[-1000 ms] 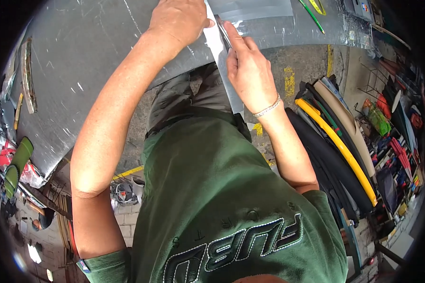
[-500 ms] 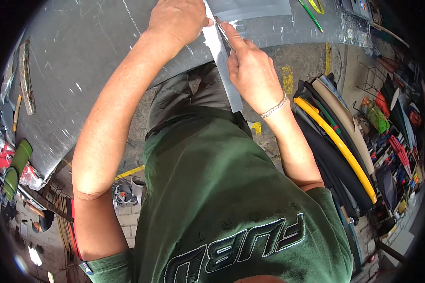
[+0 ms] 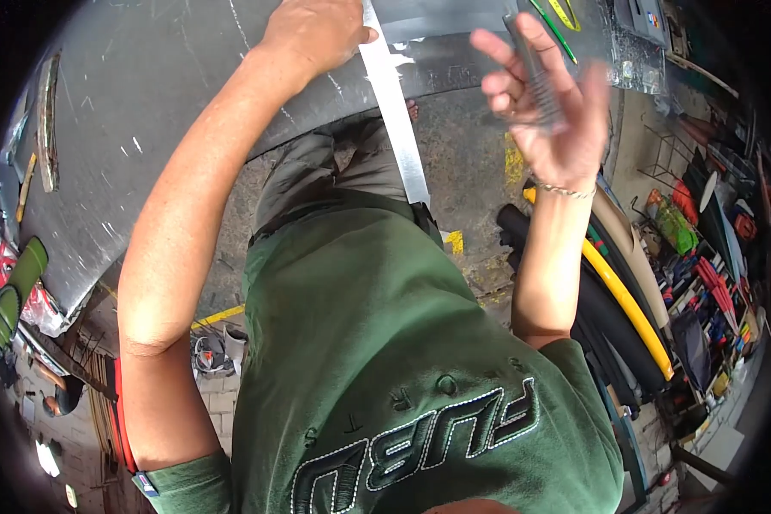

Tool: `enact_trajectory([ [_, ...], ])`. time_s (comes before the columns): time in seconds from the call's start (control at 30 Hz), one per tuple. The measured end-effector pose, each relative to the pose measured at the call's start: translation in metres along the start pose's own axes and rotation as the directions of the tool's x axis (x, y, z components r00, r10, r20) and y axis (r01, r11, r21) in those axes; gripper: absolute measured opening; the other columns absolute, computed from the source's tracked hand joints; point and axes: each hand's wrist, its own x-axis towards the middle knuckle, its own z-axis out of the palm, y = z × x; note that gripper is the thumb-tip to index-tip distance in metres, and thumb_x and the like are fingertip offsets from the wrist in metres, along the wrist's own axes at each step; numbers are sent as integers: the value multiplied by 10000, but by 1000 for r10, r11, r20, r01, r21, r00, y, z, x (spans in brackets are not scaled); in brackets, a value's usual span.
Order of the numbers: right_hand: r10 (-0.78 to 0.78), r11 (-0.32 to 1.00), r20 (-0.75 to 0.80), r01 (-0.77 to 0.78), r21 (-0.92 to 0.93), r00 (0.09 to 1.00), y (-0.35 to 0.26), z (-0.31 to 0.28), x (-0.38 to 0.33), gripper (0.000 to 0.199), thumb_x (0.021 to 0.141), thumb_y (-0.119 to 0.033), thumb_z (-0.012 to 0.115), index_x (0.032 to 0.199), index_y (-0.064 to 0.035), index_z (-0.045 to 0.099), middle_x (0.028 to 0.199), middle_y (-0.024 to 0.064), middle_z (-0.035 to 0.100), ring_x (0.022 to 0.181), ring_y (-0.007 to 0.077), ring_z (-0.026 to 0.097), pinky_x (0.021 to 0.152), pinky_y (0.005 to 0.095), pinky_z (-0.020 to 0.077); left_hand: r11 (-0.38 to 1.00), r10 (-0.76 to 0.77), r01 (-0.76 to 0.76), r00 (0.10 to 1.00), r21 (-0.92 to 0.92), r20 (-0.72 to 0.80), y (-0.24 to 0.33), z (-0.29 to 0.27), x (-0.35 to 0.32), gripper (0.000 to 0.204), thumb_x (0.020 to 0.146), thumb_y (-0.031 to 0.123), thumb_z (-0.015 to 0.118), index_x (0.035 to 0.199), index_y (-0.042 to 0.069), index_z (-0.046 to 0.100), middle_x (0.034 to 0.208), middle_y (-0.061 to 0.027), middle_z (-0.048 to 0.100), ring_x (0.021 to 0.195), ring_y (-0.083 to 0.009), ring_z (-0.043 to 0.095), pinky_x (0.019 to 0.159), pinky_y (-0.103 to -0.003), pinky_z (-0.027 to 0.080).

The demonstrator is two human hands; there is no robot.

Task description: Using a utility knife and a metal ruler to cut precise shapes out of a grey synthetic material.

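The left hand [image 3: 313,34] is down on a pale straight strip [image 3: 394,107], its thumb lying on the strip's near edge; the other fingers are hidden, so whether they close around it or only press, I cannot tell. The right hand [image 3: 565,141], raised and apart from the strip to its right, loosely grasps a slim grey tool [image 3: 535,77], blurred, with the fingers partly spread.

The tool's long axis slants along the fingers, its upper end leaning left and away from the body, its lower end at the palm. The strip runs from beside the left thumb toward the body, angling slightly right, its near end beyond the edge of the dark table [image 3: 188,77], at the waist.

Just beyond the right fingertips lies a green pencil [image 3: 555,32]. Below both hands, large dark letters outlined in white stitching cross the green shirt [image 3: 351,283]; a small label [image 3: 146,484] sits on the left sleeve. Right of the right forearm stretches a yellow roll [image 3: 630,300].
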Motion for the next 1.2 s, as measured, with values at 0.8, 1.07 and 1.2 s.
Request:
enact_trajectory([
  [0.8, 12, 959, -282, -91, -268, 959, 49, 34, 179, 521, 1049, -557, 463, 925, -67, 588, 620, -6, 464, 438, 114, 421, 387, 274, 340, 974, -218, 206, 963, 94, 158, 31, -33, 4, 956, 831, 364, 791, 1553, -35, 308, 1627, -255, 295, 1531, -392, 271, 1242, -526, 261],
  [1.07, -128, 924, -166, 56, -379, 978, 86, 3, 197, 600, 1062, -567, 360, 783, -73, 552, 498, 23, 446, 365, 131, 375, 359, 295, 300, 976, -211, 203, 969, 75, 128, 28, -33, 0, 968, 831, 333, 791, 1567, -28, 275, 1616, -254, 308, 1516, -399, 296, 1239, -528, 267],
  [1.2, -123, 920, -188, 41, -389, 974, 87, 5, 195, 599, 1067, -552, 359, 777, -67, 556, 498, 28, 457, 367, 132, 392, 355, 295, 297, 977, -211, 204, 969, 61, 129, 29, -36, -2, 969, 835, 327, 788, 1568, -34, 268, 1613, -251, 309, 1514, -401, 296, 1234, -537, 271],
])
